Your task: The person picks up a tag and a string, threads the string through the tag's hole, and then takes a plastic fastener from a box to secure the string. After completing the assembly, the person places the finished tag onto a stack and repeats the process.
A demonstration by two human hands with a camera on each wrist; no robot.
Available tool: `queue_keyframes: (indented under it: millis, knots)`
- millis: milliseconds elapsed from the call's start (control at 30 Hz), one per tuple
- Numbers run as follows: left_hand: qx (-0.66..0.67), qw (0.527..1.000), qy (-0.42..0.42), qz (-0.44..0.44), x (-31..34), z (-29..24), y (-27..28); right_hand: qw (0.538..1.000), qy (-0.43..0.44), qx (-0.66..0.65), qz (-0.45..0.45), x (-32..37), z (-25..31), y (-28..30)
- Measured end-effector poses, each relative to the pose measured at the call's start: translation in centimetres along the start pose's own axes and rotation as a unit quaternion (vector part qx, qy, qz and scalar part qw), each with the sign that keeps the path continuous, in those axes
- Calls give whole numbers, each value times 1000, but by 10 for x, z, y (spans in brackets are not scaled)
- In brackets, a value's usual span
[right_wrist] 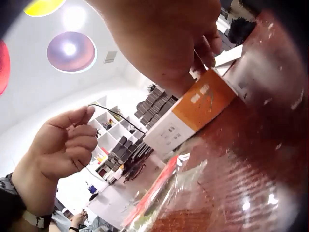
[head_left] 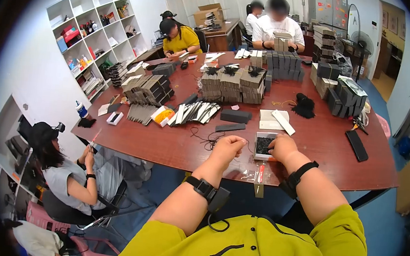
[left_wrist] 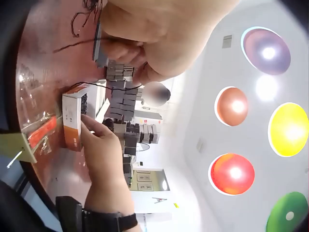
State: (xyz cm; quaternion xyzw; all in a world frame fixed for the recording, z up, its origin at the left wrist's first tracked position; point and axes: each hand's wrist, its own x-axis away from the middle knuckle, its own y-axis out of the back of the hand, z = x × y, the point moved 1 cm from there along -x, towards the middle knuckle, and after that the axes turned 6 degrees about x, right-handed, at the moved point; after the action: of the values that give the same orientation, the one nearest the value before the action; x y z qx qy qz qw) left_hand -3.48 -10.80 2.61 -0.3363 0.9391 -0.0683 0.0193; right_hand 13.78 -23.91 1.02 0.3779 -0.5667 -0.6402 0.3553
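Between thumb and forefinger, my left hand point(head_left: 228, 151) pinches a thin black cord point(right_wrist: 118, 114). The cord stretches from those fingertips toward the small box, and another length trails out behind the hand in the left wrist view. My right hand point(head_left: 284, 148) is at the open white-and-orange box point(left_wrist: 72, 118), its fingers bent down over the side and into it. Small black pieces point(head_left: 263, 144) fill the box. The right fingertips are partly hidden among them, and I cannot tell whether they hold one. More loose black cord point(head_left: 209, 139) lies tangled left of my left hand.
Near the table edge lies a clear packet with a red strip point(head_left: 261, 171). Beyond the box are dark grey blocks point(head_left: 235, 116), an open white booklet point(head_left: 272, 119) and stacked grey pieces point(head_left: 231, 86). A black phone point(head_left: 357, 145) lies right. Other people sit around the table.
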Motion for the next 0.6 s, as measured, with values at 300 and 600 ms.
queue_keyframes:
  millis: [300, 600]
  knots:
    - [-199, 977, -75, -3, -7, 23, 37, 999, -5, -16, -48, -7, -14, -22]
    - [-593, 778, -205, -26, -1, 26, 29, 988, 2, -67, -138, -2, -12, -18]
